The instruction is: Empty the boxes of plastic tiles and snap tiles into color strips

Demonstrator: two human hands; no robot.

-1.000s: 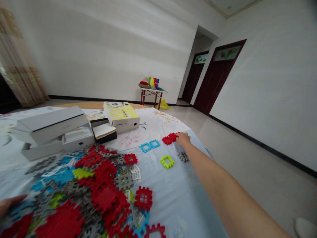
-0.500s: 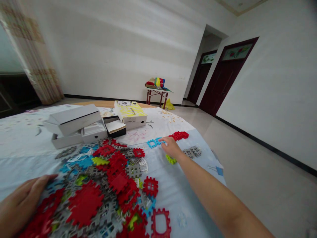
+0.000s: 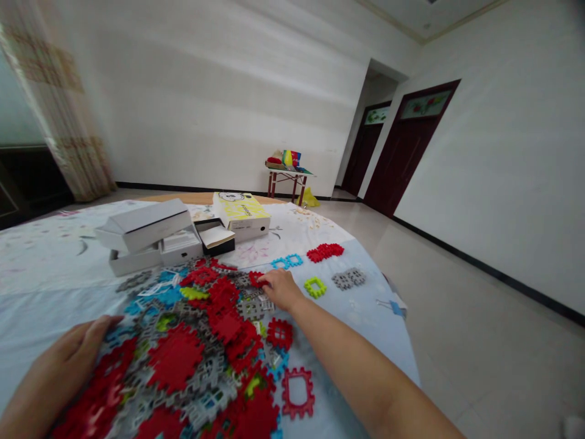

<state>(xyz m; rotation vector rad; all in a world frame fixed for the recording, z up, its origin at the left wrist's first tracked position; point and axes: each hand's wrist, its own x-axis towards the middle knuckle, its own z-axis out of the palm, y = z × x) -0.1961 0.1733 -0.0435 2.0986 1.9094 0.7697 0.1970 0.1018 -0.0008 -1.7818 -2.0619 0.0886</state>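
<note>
A heap of notched plastic building pieces in red, grey, blue, green and white lies before me. At its far right edge my right hand has its thumb and fingertips closed on a small red square building piece. My left hand lies along the heap's left side, fingers stretched out and holding nothing. Apart from the heap are blue frame pieces, a cluster of red pieces, a green square frame and a cluster of grey pieces.
White boxes, a black box and a yellow-and-white box stand behind the heap. A red frame piece lies near the front. A blue clip sits at the tablecloth's right edge. A small table stands by the wall.
My right hand has come back left from the blue frame pieces to the heap's edge and closed on a red piece. The blue pieces stay behind on the cloth. My left hand stays beside the heap.
</note>
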